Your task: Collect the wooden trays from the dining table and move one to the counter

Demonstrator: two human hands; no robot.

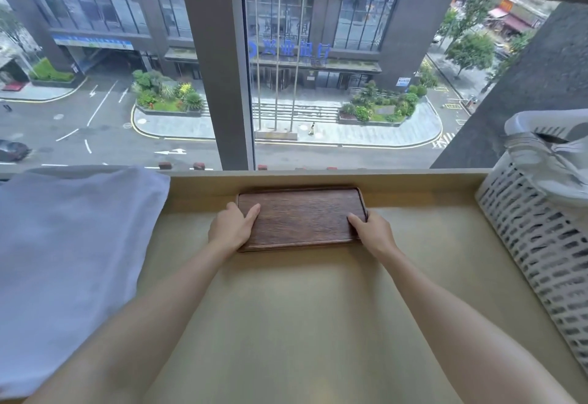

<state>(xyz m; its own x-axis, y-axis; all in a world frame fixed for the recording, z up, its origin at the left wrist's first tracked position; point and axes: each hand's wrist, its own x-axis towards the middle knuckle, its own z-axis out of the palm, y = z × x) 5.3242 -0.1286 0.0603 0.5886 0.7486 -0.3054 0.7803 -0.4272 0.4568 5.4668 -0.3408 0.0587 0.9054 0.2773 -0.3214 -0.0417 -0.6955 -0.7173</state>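
Tray position: a dark wooden tray [302, 217] lies flat on the beige counter [302, 308], up against the counter's far edge, about midway between its left and right sides. Its long side runs parallel to the far edge.

Left hand: the left hand [230, 228] grips the tray's left short end near the near-left corner. The thumb lies on the tray's top face, pointing toward the far edge; the other fingers wrap out of sight past the rim, so how far they curl under cannot be told.

Right hand: the right hand [370, 231] takes the right short end near the near-right corner. The thumb rests on the top face and the fingers fold round the rim.

Arms: both bare forearms reach straight from the near edge, the tray between the two hands.

Tray look: rectangular, rounded corners, a low raised rim all round, brown wood with grain running lengthwise. Nothing sits on it.

Contact with counter: whether the tray rests fully or is slightly raised cannot be told.

Left side of counter: a white cloth [73, 260] covers the left part, well apart from the tray.

Right side of counter: a white perforated basket [537, 244] stands at the right edge, with pale fabric bunched in its top.

Beyond far edge: a window [318, 69] over a street and buildings.
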